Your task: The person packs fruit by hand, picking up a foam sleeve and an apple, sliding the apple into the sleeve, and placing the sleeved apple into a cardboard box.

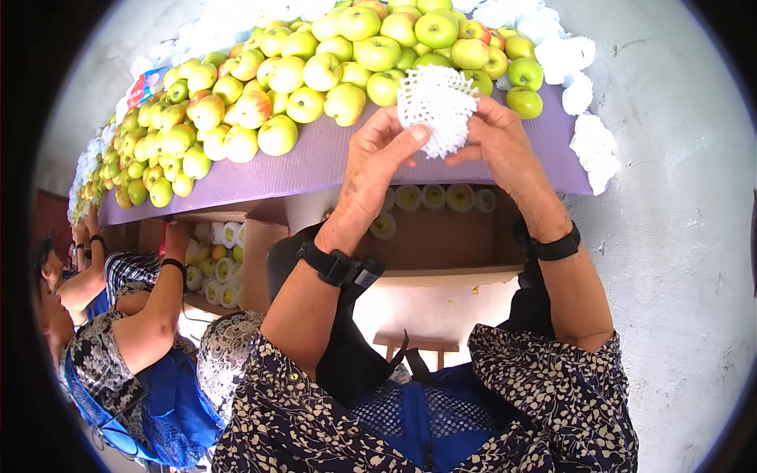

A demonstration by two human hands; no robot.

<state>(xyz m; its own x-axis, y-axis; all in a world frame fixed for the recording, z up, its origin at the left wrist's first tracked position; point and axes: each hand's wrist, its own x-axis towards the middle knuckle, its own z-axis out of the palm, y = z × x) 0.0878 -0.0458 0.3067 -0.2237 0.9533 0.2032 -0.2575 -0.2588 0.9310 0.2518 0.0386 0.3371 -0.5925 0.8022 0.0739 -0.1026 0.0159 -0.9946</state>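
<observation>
Above the near edge of the purple table (323, 169), a white foam fruit net (436, 106) is held up between my two hands. My left hand (377, 154) pinches its left side, thumb lying over the mesh. The fingers of my right hand (501, 140) are closed on its right edge. Whether a fruit sits inside the net I cannot tell. Just beyond my hands spreads a big heap of green-yellow apples (322, 72), some blushed red.
Loose white foam nets (594, 150) lie along the table's right edge. Under the table, in front of my lap, stands a cardboard box (441, 236) with a row of netted apples. Another box (264, 252) of netted apples is at left, beside a co-worker (150, 339).
</observation>
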